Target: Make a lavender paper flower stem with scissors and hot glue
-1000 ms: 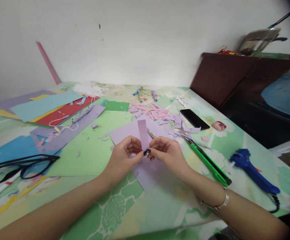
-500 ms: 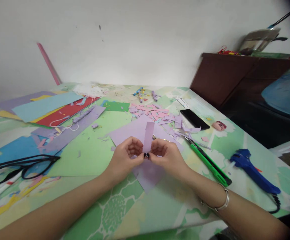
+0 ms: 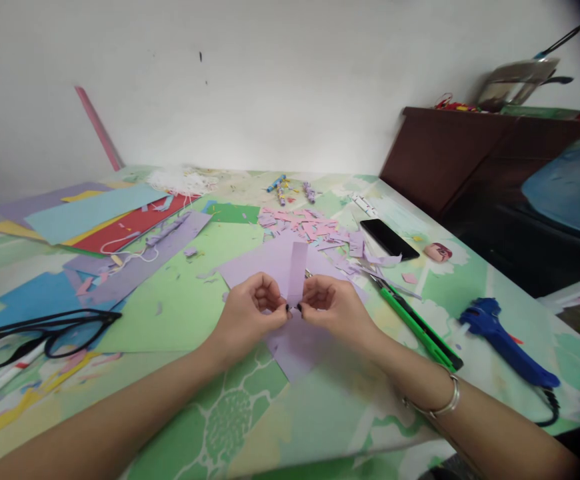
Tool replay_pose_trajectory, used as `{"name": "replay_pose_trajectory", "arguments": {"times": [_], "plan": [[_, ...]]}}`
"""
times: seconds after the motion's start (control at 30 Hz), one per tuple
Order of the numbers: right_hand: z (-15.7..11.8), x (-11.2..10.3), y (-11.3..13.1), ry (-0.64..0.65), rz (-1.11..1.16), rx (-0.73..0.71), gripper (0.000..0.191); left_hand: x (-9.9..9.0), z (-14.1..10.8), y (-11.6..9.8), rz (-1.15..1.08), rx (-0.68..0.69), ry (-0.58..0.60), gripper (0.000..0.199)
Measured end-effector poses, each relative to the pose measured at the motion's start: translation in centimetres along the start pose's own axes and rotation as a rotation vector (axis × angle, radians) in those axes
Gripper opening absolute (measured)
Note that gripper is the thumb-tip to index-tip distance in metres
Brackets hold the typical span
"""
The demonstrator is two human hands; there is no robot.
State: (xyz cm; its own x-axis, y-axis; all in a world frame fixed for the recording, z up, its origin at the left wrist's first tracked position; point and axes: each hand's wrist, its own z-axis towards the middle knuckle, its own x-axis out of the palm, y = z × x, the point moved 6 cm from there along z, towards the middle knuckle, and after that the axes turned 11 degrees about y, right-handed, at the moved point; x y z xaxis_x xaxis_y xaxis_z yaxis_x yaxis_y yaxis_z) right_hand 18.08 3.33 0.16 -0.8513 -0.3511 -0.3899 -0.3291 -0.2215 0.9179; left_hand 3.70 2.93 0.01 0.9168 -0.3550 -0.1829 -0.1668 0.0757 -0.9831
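Observation:
A narrow purple paper strip (image 3: 297, 267) stands upright between my hands, its lower end pinched at both sides. My left hand (image 3: 257, 307) grips the left edge between thumb and fingers. On the opposite edge, my right hand (image 3: 333, 307) holds it the same way. The thumbs are slightly apart, and a small fold seems to show at the strip's bottom. Beneath the hands lies a larger purple sheet (image 3: 255, 260). Part of a small metal object shows behind the right fingers; its kind is hidden.
A green utility knife (image 3: 420, 323) and a blue glue gun (image 3: 513, 347) lie to the right, near a black phone (image 3: 389, 239). Pink paper scraps (image 3: 300, 223) are strewn behind the hands. Black-framed glasses (image 3: 45, 330) and coloured sheets (image 3: 95, 210) lie at left.
My thumbs have moved a little apart along the strip's lower edge. The strip stays upright in both hands, and the things around it have not moved.

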Motion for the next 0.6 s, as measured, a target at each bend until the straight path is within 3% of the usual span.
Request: {"name": "replay_pose_trajectory", "arguments": {"times": [0.17,0.27,0.43,0.6], "plan": [[0.4,-1.3,-0.9,-0.036,0.006,0.004,0.017,-1.0,0.3,0.0,-0.080,0.033,-0.031,0.026],[0.6,-2.8,-1.1,-0.118,-0.202,0.018,0.014,-1.4,0.6,0.2,-0.122,0.023,-0.014,0.024],[0.9,-3.4,-0.7,-0.077,-0.739,0.092,0.010,1.3,0.1,0.8,-0.050,-0.032,0.266,0.012],[0.9,-3.5,-1.1,0.000,-0.809,0.162,0.015,2.9,-0.8,1.0,0.040,-0.029,0.397,0.013]]}}
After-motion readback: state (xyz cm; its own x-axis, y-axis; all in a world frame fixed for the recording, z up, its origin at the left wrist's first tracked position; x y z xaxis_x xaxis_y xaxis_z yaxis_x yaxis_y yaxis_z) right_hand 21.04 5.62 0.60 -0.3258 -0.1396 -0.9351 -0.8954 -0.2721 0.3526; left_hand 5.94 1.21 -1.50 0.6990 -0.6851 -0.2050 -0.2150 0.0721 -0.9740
